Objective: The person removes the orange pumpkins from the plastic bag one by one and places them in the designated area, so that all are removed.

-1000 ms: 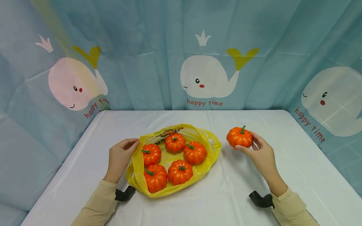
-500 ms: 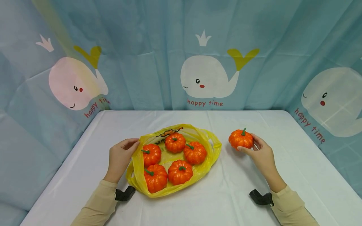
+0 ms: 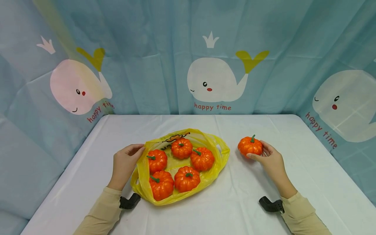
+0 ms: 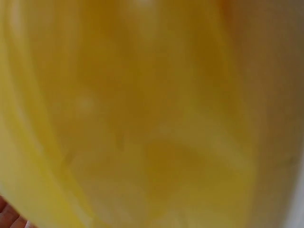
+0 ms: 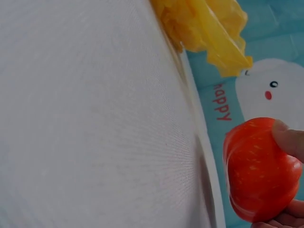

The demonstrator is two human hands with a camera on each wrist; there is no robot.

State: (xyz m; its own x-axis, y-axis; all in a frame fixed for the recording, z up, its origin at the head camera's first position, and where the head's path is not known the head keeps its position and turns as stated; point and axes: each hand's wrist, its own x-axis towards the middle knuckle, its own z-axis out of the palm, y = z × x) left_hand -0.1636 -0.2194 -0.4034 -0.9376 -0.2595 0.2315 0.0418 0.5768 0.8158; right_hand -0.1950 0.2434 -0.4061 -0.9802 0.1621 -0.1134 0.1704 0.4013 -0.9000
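A yellow plastic bag [image 3: 144, 179] lies with its mouth spread, and several small orange pumpkins [image 3: 187, 179] with green stems sit inside it. At the bag's left rim my left hand [image 3: 124, 164] pinches the plastic between thumb and fingers. Yellow plastic [image 4: 142, 118] fills the left wrist view, with some fingertips [image 4: 9, 216] in its lower left corner. To the right of the bag, my right hand [image 3: 273, 166] grips another orange pumpkin [image 3: 248, 147], thumb in front and fingers behind. The right wrist view shows this pumpkin close up; whether it touches the table cannot be told.
A white cloth covers the table [image 3: 229, 209]. Blue curtains [image 3: 164, 81] printed with whales hang behind and at both sides. A black wrist mount [image 3: 271, 205] sits on the right sleeve, a similar one [image 3: 130, 201] on the left.
My right hand has lowered its pumpkin a little and shifted it slightly to the right. My left hand and the bag have stayed in place.
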